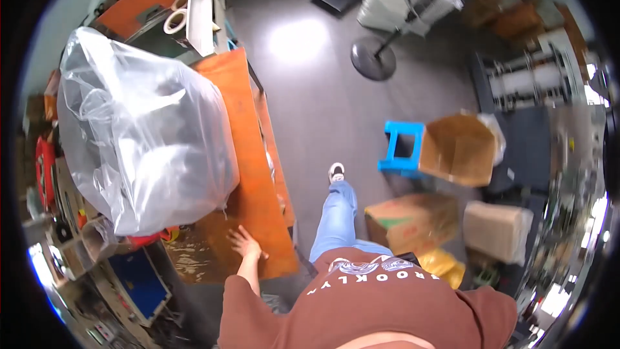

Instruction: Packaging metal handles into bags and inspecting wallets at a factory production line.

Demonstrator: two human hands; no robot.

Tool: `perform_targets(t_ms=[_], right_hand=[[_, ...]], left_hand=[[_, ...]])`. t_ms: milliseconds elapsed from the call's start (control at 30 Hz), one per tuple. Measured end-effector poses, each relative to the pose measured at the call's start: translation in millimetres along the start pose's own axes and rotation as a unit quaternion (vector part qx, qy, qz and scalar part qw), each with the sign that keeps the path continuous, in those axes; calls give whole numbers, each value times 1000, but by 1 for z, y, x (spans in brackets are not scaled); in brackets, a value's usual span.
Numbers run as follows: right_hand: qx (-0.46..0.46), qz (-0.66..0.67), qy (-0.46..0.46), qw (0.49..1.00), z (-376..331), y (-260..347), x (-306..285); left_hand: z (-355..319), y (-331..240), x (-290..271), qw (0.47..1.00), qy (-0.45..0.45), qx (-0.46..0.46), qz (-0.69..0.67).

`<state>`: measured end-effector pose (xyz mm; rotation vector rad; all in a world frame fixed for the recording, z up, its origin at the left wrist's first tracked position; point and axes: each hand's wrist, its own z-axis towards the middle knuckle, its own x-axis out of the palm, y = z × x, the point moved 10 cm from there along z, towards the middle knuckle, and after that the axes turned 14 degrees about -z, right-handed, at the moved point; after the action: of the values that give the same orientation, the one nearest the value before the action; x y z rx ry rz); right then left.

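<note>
My left hand (247, 243) rests with fingers spread on, or just over, the near end of an orange-topped workbench (274, 232). Nothing is held in it. Farther up the same bench sits a large bulky bundle in clear plastic wrap (152, 136); what is inside cannot be made out. My right hand does not show; only the brown sleeve on that side is visible.
Right of my legs stand a blue stool (403, 166), an open cardboard box (460, 148), a closed carton (413, 220) and a wrapped package (496, 231). A yellow bag (444, 267) lies nearby. Ahead is a round black stand base (373, 59). Tape rolls (175, 21) sit far left.
</note>
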<state>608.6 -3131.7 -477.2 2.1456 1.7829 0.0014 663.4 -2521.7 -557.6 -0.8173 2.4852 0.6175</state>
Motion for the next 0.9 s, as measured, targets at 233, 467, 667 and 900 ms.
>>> perform_targets(t_ms=[233, 467, 667, 900], right_hand=[[-8, -57, 72, 996, 33, 273, 21], [6, -92, 93, 991, 14, 565, 127], [23, -28, 93, 995, 61, 770, 236], [-78, -316, 1, 946, 137, 1036, 332]], left_hand=[[21, -151, 2, 943, 252, -41, -215], [74, -432, -327, 850, 91, 315, -413], [130, -509, -567, 728, 44, 232, -644], [129, -438, -953, 530, -431, 241, -689]])
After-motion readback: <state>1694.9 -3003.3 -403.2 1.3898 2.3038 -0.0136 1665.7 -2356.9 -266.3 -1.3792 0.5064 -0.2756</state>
